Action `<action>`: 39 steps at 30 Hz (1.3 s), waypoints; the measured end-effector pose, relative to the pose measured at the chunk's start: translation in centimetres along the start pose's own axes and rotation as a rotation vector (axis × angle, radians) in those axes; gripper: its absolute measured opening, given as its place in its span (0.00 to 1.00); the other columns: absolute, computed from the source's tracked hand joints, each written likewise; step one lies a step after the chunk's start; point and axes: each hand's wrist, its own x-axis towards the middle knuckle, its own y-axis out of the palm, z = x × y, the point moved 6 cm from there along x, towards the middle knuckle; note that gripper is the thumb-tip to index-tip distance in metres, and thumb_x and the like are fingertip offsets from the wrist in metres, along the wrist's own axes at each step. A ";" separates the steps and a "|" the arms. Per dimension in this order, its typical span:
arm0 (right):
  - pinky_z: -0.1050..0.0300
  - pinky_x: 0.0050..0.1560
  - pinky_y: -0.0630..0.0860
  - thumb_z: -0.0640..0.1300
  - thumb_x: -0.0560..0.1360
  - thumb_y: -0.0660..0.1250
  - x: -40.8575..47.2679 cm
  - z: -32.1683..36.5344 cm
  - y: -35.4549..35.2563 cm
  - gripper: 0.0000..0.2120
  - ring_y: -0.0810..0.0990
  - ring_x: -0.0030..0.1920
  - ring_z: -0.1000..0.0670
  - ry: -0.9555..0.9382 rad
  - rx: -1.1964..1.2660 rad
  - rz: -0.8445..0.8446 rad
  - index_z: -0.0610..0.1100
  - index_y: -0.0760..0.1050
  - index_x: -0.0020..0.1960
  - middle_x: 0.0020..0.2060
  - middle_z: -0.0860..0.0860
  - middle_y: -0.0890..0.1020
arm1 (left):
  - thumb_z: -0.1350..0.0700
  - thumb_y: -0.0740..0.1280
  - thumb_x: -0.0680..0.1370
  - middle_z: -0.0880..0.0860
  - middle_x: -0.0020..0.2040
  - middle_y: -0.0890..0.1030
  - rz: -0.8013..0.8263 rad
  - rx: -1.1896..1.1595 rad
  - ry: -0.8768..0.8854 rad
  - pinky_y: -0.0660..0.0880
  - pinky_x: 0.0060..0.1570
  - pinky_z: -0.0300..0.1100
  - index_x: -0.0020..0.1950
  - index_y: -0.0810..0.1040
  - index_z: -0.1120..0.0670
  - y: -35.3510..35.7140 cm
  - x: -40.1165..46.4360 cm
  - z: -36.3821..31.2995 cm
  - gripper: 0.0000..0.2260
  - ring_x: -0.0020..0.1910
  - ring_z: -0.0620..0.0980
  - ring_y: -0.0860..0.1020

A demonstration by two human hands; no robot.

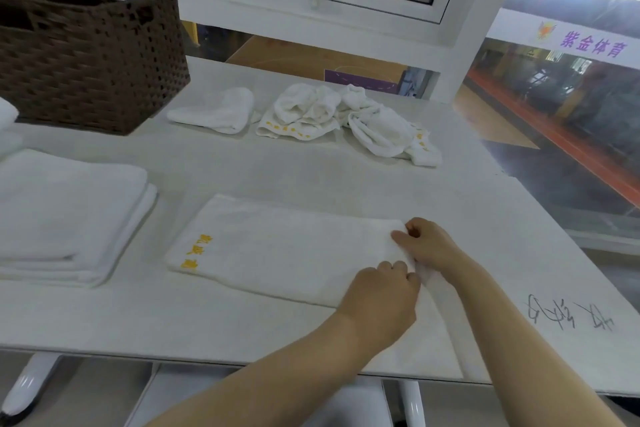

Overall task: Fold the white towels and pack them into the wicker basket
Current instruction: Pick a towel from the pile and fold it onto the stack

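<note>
A white towel (277,250) with yellow lettering lies flat and partly folded on the table in front of me. My left hand (381,298) pinches its near right corner, fingers curled. My right hand (429,243) grips the far right corner of the same towel. A dark brown wicker basket (90,59) stands at the far left of the table. A stack of folded white towels (65,215) lies to the left. Further back lie a loosely folded towel (218,111) and a crumpled heap of white towels (346,118).
The white table (242,163) ends at a near edge by my forearms and a right edge beside black handwriting (568,315). A window frame (311,0) rises behind the table. Another white towel edge (7,114) peeks in at the far left.
</note>
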 end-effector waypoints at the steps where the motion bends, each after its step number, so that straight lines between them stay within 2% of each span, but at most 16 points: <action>1: 0.55 0.37 0.65 0.51 0.77 0.64 0.0 0.1 -0.2 0.13 0.69 0.36 0.49 0.000 -0.023 0.014 0.43 0.67 0.41 0.37 0.50 0.73 | 0.46 0.78 0.56 0.47 0.27 0.70 -0.006 -0.013 -0.019 0.39 0.27 0.40 0.32 0.75 0.49 0.1 0.3 0.0 0.14 0.22 0.46 0.67; 4: 0.56 0.39 0.71 0.52 0.78 0.64 0.1 0.9 -1.1 0.12 0.75 0.39 0.49 0.005 -0.039 0.043 0.42 0.72 0.47 0.43 0.49 0.79 | 0.50 0.76 0.59 0.48 0.27 0.66 -0.084 -0.136 -0.046 0.40 0.25 0.39 0.34 0.73 0.51 -1.9 0.3 0.7 0.13 0.21 0.48 0.63; 6: 0.56 0.38 0.71 0.51 0.77 0.66 0.1 2.4 -2.3 0.11 0.75 0.36 0.49 -0.012 -0.032 0.029 0.43 0.72 0.46 0.40 0.47 0.80 | 0.55 0.68 0.72 0.51 0.34 0.70 -0.152 -0.341 -0.111 0.51 0.24 0.42 0.45 0.72 0.55 -3.0 -0.2 2.3 0.07 0.28 0.52 0.69; 8: 0.57 0.35 0.69 0.49 0.76 0.67 0.1 4.7 -3.8 0.10 0.73 0.33 0.50 -0.030 0.004 -0.009 0.44 0.71 0.47 0.37 0.47 0.79 | 0.57 0.60 0.77 0.51 0.39 0.71 -0.108 -0.666 -0.208 0.61 0.29 0.45 0.51 0.69 0.56 -3.8 -0.7 4.4 0.05 0.35 0.53 0.71; 12: 0.57 0.35 0.68 0.47 0.73 0.69 0.4 11.0 -4.9 0.11 0.72 0.37 0.50 -0.115 0.032 -0.069 0.45 0.69 0.49 0.40 0.49 0.76 | 0.57 0.60 0.76 0.51 0.43 0.78 -0.044 -1.292 -0.439 0.74 0.37 0.43 0.51 0.71 0.51 -5.0 -2.6 8.2 0.05 0.40 0.50 0.77; 14: 0.57 0.35 0.68 0.46 0.73 0.69 0.5 14.6 -4.4 0.12 0.71 0.38 0.51 -0.163 0.031 -0.061 0.45 0.68 0.51 0.42 0.50 0.74 | 0.57 0.62 0.73 0.53 0.47 0.81 -0.062 -1.575 -0.553 0.82 0.46 0.53 0.49 0.73 0.51 -5.1 -3.7 10.0 0.07 0.46 0.54 0.82; 16: 0.57 0.38 0.67 0.44 0.73 0.68 0.3 18.5 -3.4 0.11 0.70 0.37 0.51 -0.233 0.014 -0.049 0.43 0.68 0.49 0.42 0.50 0.73 | 0.59 0.63 0.72 0.56 0.52 0.82 -0.141 -1.736 -0.621 0.79 0.56 0.57 0.51 0.74 0.54 -5.7 -5.1 12.0 0.08 0.50 0.54 0.83; 18: 0.56 0.39 0.66 0.42 0.73 0.68 -0.1 22.5 -1.8 0.09 0.69 0.38 0.50 -0.304 -0.019 -0.033 0.43 0.67 0.47 0.40 0.48 0.71 | 0.62 0.62 0.76 0.56 0.51 0.83 -0.235 -1.850 -0.636 0.78 0.58 0.54 0.53 0.73 0.58 -6.3 -6.7 13.8 0.07 0.49 0.52 0.84; 20: 0.58 0.35 0.65 0.42 0.74 0.67 -0.4 25.9 0.4 0.10 0.68 0.34 0.50 -0.337 -0.097 -0.017 0.43 0.66 0.42 0.35 0.49 0.70 | 0.64 0.61 0.78 0.57 0.52 0.83 -0.317 -1.922 -0.626 0.78 0.59 0.52 0.56 0.73 0.61 -7.0 -8.7 15.5 0.08 0.50 0.51 0.84; 24: 0.58 0.30 0.65 0.41 0.73 0.65 -0.7 30.8 5.3 0.10 0.72 0.34 0.50 -0.371 -0.261 -0.031 0.44 0.63 0.40 0.34 0.50 0.71 | 0.64 0.61 0.79 0.58 0.60 0.79 -0.436 -1.855 -0.664 0.79 0.58 0.49 0.61 0.72 0.60 -7.1 -12.5 19.1 0.11 0.55 0.50 0.82; 26: 0.56 0.33 0.66 0.40 0.73 0.64 -1.2 32.2 7.3 0.07 0.74 0.37 0.50 -0.370 -0.304 -0.058 0.42 0.66 0.46 0.36 0.51 0.72 | 0.60 0.62 0.77 0.57 0.60 0.78 -0.484 -1.694 -0.741 0.79 0.58 0.53 0.61 0.71 0.54 -6.9 -14.3 21.1 0.13 0.50 0.48 0.83; 29: 0.55 0.35 0.66 0.40 0.74 0.64 -1.7 33.5 10.2 0.12 0.74 0.42 0.47 -0.363 -0.368 -0.075 0.42 0.67 0.56 0.39 0.50 0.72 | 0.60 0.62 0.76 0.58 0.54 0.77 -0.511 -1.489 -0.839 0.79 0.55 0.55 0.57 0.68 0.47 -6.8 -16.7 22.9 0.13 0.40 0.47 0.82; 31: 0.57 0.32 0.65 0.40 0.74 0.63 -1.8 33.9 12.3 0.12 0.74 0.38 0.49 -0.363 -0.425 -0.040 0.42 0.69 0.57 0.37 0.50 0.72 | 0.63 0.61 0.77 0.54 0.45 0.76 -0.466 -1.369 -0.876 0.77 0.47 0.50 0.54 0.68 0.45 -6.4 -17.9 23.5 0.13 0.37 0.45 0.78; 33: 0.58 0.30 0.63 0.39 0.74 0.63 -1.9 34.0 14.0 0.09 0.72 0.35 0.50 -0.357 -0.481 -0.008 0.42 0.68 0.53 0.35 0.50 0.71 | 0.60 0.61 0.76 0.48 0.39 0.73 -0.406 -1.209 -0.895 0.71 0.42 0.43 0.51 0.68 0.45 -5.8 -18.8 24.0 0.10 0.35 0.44 0.73; 36: 0.57 0.29 0.63 0.38 0.73 0.64 -1.8 33.6 15.6 0.12 0.74 0.39 0.47 -0.349 -0.521 0.012 0.41 0.67 0.56 0.36 0.50 0.70 | 0.56 0.60 0.78 0.47 0.39 0.72 -0.334 -1.016 -0.902 0.67 0.37 0.40 0.50 0.68 0.48 -4.7 -19.5 24.5 0.04 0.36 0.45 0.72; 39: 0.57 0.30 0.64 0.39 0.74 0.63 -1.7 32.9 16.6 0.15 0.73 0.38 0.48 -0.359 -0.514 0.035 0.40 0.67 0.60 0.37 0.49 0.71 | 0.54 0.60 0.80 0.48 0.38 0.72 -0.272 -0.887 -0.897 0.65 0.35 0.40 0.48 0.66 0.50 -4.5 -19.7 24.6 0.03 0.35 0.45 0.71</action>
